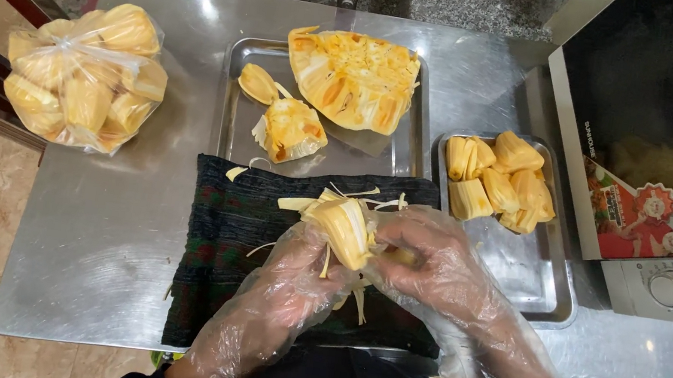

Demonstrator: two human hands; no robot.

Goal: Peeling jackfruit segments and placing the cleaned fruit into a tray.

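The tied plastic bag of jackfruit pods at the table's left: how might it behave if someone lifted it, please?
The bag of jackfruit pods is bulging full, so probably heavy. Its thin film looks floppy, so it would likely sag. The knot on top seems the natural grip.

steel table (134,214) — bag of fruit (83,73) | 2 trays (231,97) (548,295) | dark cloth (229,218) | microwave (662,154)

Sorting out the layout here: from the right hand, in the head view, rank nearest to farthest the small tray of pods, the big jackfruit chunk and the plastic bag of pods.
From the right hand:
1. Small tray of pods, just to its right.
2. Big jackfruit chunk, beyond it on the larger tray.
3. Plastic bag of pods, far left.
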